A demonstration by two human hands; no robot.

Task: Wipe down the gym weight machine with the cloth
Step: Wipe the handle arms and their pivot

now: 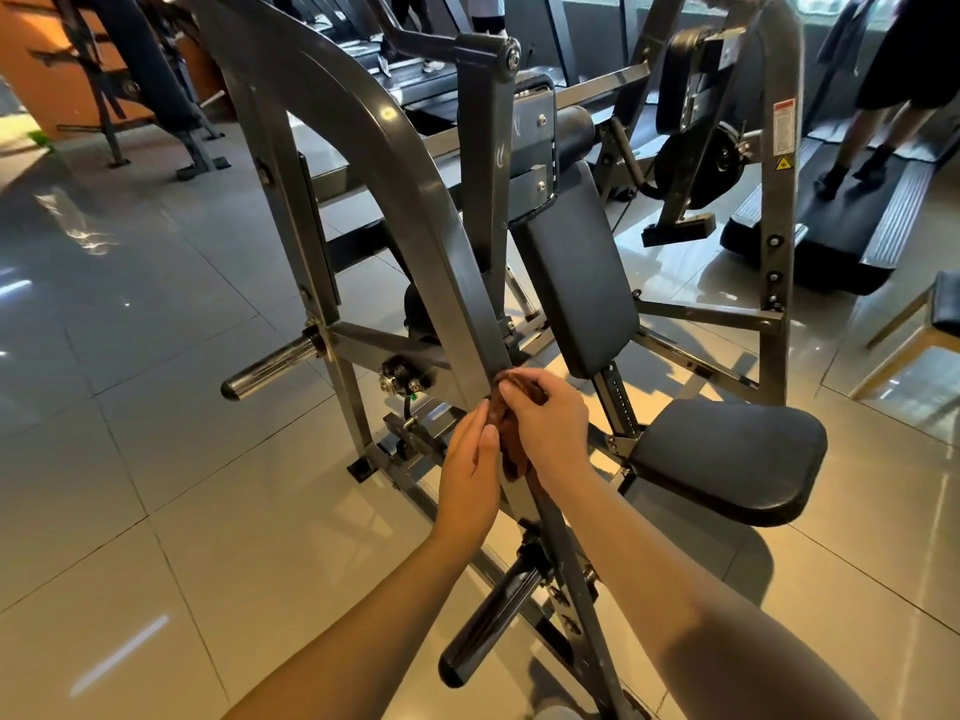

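The grey weight machine [395,163] fills the middle of the view, with a curved frame bar running down toward me. A brown cloth [511,454] is wrapped on that bar just below its middle. My right hand [545,423] grips the cloth from the right and above, fingers curled over it. My left hand [467,475] presses against the cloth's left side with straight fingers. Most of the cloth is hidden between my hands.
A black seat pad [727,459] and back pad [576,278] sit right of the bar. Chrome weight pegs [270,366] stick out at left, a black peg [488,621] below my hands. A person walks on a treadmill [852,215] at far right. Glossy tiled floor lies at left.
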